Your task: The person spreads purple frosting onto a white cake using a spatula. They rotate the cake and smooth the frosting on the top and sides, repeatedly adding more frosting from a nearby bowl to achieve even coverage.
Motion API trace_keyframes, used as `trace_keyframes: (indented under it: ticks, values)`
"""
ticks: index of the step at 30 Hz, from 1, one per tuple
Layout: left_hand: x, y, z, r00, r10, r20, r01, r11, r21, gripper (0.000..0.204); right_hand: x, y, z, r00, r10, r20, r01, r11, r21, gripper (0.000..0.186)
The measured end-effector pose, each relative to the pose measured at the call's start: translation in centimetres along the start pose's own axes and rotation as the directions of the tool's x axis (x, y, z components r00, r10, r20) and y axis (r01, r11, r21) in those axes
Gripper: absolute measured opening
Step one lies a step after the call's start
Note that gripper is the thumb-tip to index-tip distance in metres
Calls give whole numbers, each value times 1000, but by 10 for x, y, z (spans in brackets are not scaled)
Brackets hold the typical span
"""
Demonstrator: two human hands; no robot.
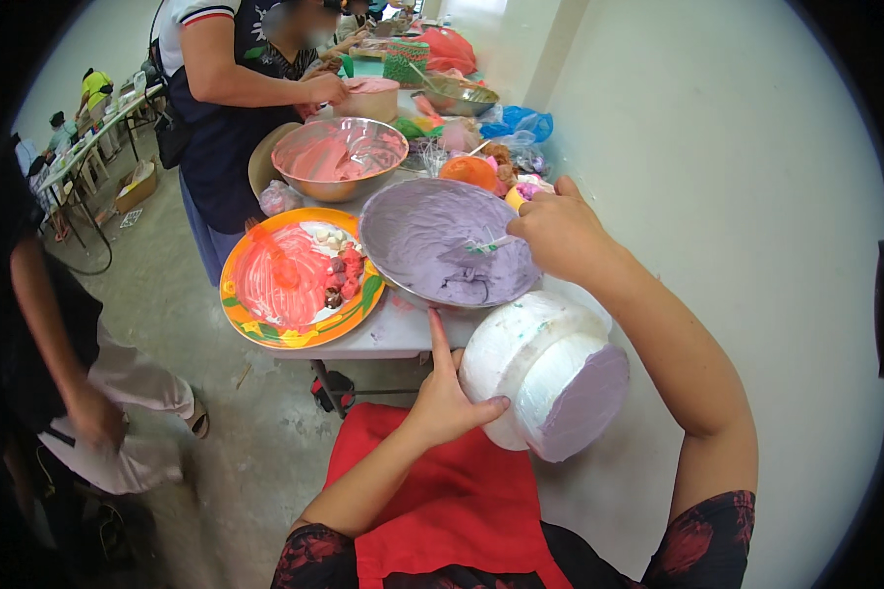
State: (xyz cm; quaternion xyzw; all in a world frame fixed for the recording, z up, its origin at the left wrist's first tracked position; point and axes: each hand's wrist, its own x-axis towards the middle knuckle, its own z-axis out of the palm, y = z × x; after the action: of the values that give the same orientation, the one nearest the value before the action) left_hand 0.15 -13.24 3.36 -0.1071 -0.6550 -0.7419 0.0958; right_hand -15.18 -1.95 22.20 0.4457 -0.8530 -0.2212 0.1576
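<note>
My left hand (450,398) supports a white two-tiered cake dummy (523,355), thumb pressed on its side and index finger stretched toward the table edge. The dummy is tilted, and lavender icing (589,404) coats its round end face. My right hand (565,234) is closed on a thin spatula (483,247), whose far end rests in the icing; its blade is partly smeared and hard to make out. That icing lines a large metal bowl (381,257), which leans toward me at the table's near end.
An orange-rimmed plate (255,332) with pink icing and small piped pieces sits left of the bowl. Beyond stands a metal bowl of pink icing (336,162). Another person (221,108) works on a pink-topped cake (368,96). A wall (717,196) runs along the right; someone (79,383) stands at left.
</note>
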Motion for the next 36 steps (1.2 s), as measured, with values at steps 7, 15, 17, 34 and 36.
trace_keyframes:
  ticks: [7,15,17,34,36]
  values:
    - [4,0,-4,1000,-3,0,3,996,-88,134,-6,-5,-2,999,-30,15,28,988,154,28]
    - [8,11,-9,998,-48,42,56,976,-210,130,-4,21,17,972,118,202,-208,830,517,24]
    - [10,9,-11,997,-54,59,67,967,-245,129,-5,31,23,932,149,330,-345,643,683,23]
    - [-28,11,20,919,-388,73,353,725,-591,102,-117,59,2,863,388,324,-317,-83,945,19]
    - [-28,3,23,910,-349,225,408,651,-640,88,-145,53,-3,859,423,287,-238,-167,957,18]
